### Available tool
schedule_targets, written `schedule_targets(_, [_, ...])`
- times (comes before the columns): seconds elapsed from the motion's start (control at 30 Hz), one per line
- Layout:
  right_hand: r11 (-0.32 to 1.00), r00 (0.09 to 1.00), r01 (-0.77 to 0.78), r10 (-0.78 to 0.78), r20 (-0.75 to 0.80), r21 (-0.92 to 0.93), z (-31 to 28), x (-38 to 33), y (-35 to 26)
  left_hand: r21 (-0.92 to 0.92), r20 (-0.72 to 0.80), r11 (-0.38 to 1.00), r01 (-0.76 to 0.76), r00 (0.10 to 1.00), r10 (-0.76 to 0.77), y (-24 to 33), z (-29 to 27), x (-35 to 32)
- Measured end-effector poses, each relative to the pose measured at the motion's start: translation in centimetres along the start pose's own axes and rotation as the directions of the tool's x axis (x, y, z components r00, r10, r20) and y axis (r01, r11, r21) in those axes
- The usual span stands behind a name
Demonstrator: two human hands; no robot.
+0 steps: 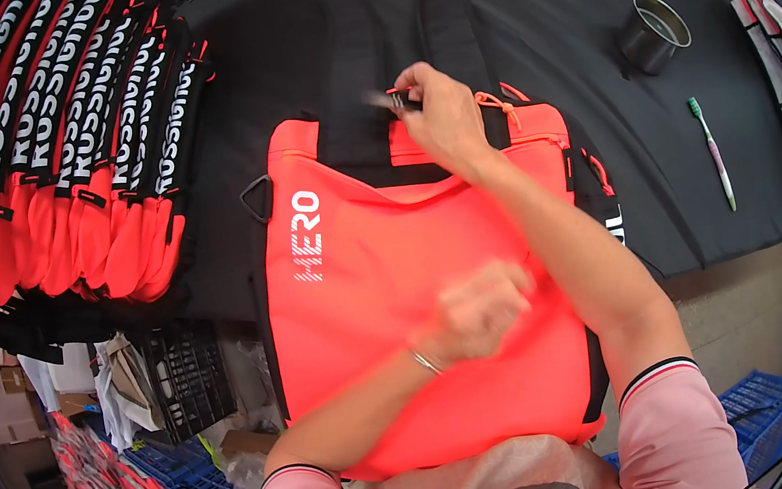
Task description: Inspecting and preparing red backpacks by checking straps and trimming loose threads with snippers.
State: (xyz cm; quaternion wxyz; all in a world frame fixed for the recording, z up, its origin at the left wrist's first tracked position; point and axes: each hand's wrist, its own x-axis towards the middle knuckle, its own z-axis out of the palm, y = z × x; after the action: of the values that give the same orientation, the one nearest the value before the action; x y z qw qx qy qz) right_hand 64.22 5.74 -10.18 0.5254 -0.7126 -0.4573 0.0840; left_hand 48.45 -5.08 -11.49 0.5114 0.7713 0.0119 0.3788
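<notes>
Red bag point(386, 276) laid flat at near edge of worktop point(582, 34). Small zip pull point(400, 99) pinched by right hand point(443, 120) fingers at bag top. Left hand point(477, 311) curled, blurred, on bag front. Bag probably soft, floppy, light; best held by top straps.

A bag point(397, 284) lies on the table point(582, 34) before the person, a stack of bags point(64, 152) to its left, a cup point(650, 32) and toothbrush point(713, 151) to its right, crates point(182, 468) below the table's edge.
</notes>
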Motion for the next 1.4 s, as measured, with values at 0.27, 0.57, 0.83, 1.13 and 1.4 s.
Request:
schedule_targets(0.27, [0.965, 0.992, -0.128, 0.124, 0.031, 0.228, -1.1, -0.9, 0.1, 0.655, -0.179, 0.659, 0.371, 0.923, -0.342, -2.6, -13.0, 7.0])
schedule_targets(0.57, [0.959, 0.991, -0.13, 0.116, 0.068, 0.251, -1.0, -0.9, 0.4, 0.845, -0.082, 0.49, 0.215, 0.957, -0.279, -4.6, -11.5, 6.9])
schedule_targets(0.83, [0.962, 0.991, -0.125, 0.111, 0.071, 0.243, -1.3, -0.9, 0.3, 0.885, -0.207, 0.372, 0.28, 0.953, -0.223, -6.0, -12.1, 6.2])
schedule_targets(1.13, [0.942, 0.98, -0.175, 0.137, 0.146, 0.285, -2.0, -0.6, 0.2, 0.494, -0.42, 0.696, 0.521, 0.844, -0.333, -3.8, -11.7, 5.4])
schedule_targets(1.4, [0.954, 0.903, -0.179, 0.063, 0.425, 0.24, -3.4, -0.4, -0.2, 0.722, -0.327, 0.571, 0.391, 0.92, -0.216, -4.9, -11.6, 4.8])
